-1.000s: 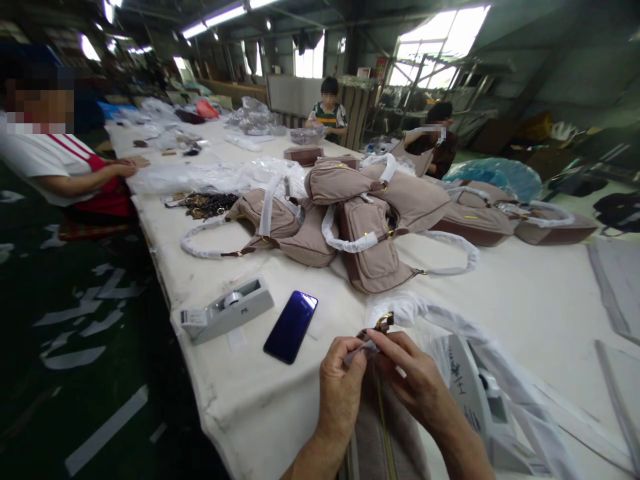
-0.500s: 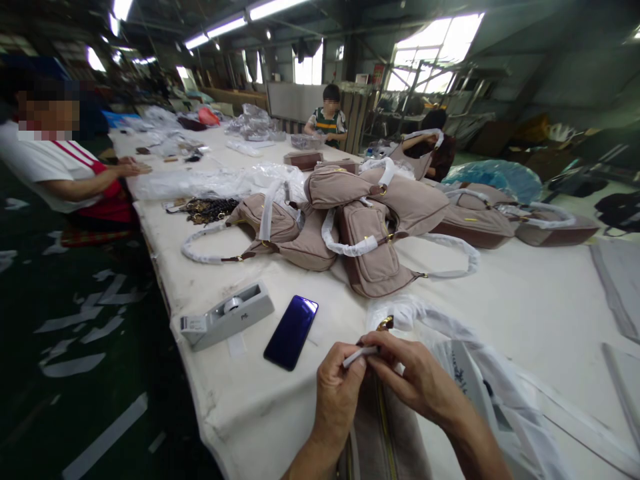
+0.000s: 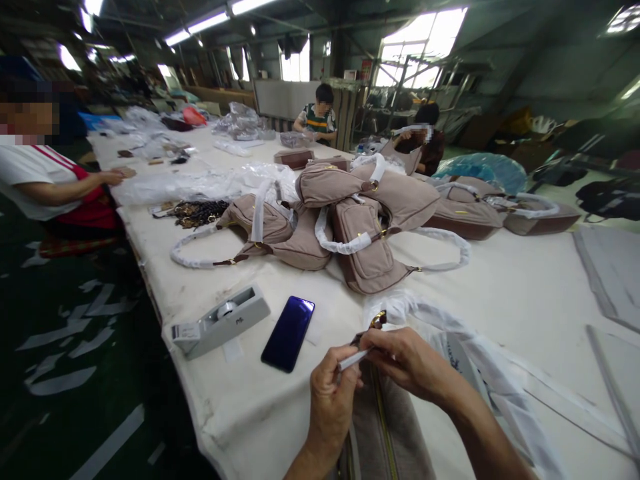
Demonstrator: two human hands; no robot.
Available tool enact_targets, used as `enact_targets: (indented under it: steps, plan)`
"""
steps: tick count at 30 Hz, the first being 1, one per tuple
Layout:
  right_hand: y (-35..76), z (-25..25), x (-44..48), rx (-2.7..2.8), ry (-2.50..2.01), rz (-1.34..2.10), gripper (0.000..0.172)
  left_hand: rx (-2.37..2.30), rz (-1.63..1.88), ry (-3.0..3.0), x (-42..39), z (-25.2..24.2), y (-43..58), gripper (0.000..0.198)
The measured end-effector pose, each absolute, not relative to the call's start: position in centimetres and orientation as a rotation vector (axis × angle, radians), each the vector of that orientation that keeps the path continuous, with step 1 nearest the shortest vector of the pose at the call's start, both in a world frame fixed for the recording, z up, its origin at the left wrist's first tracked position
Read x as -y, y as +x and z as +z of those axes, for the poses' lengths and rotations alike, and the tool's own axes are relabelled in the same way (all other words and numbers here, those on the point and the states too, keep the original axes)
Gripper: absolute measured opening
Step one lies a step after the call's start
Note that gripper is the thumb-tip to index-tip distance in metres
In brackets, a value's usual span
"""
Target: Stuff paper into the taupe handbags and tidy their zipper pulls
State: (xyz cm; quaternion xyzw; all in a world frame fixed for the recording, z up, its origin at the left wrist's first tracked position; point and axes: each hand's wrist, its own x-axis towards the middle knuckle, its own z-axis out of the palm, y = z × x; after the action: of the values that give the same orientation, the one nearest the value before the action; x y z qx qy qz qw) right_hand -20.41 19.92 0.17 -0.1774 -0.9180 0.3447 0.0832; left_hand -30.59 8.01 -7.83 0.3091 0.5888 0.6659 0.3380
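A taupe handbag (image 3: 407, 430) with a gold zipper lies in front of me, its wrapped strap (image 3: 467, 330) looping off to the right. Above the zipper's far end, my left hand (image 3: 330, 400) is closed, pinching a narrow white strip (image 3: 352, 361) between thumb and fingers. My right hand (image 3: 415, 363) is closed too, gripping the strip's other end near the bag. Whatever the strip may be wrapped around is hidden by my fingers. A gold ring (image 3: 379, 319) joins the strap to the bag just beyond my hands.
Left of my hands lie a dark phone (image 3: 289, 333) and a grey tape dispenser (image 3: 223, 320). Several taupe bags (image 3: 365, 247) are heaped ahead, with dark chains (image 3: 195, 213) beside them. A co-worker (image 3: 50, 173) sits at the table's left edge; two more people work at the far side.
The view has shifted slightly, so the surroundings sit further left. Both hands keep their pinch; the white strip's near end has tipped a little lower.
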Motion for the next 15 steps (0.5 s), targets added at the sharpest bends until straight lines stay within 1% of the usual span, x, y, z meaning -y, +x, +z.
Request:
enact_targets:
  steps: [3,9,15]
  plan:
    - [-20.2,-0.4,-19.8,2.686,-0.529,1.046,0.016,-1.509,1.820,0.745,-8.3,-7.9,-30.4,0.013]
    - [-20.0,-0.7,-20.0,2.665,-0.553,1.057,0.015,-1.601,1.824,1.090,-8.7,-7.7,-31.3,0.008]
    - [-19.9,-0.2,-20.1,2.664,-0.505,1.130,0.015,-1.709,1.793,1.188,-8.4,-7.6,-31.4,0.010]
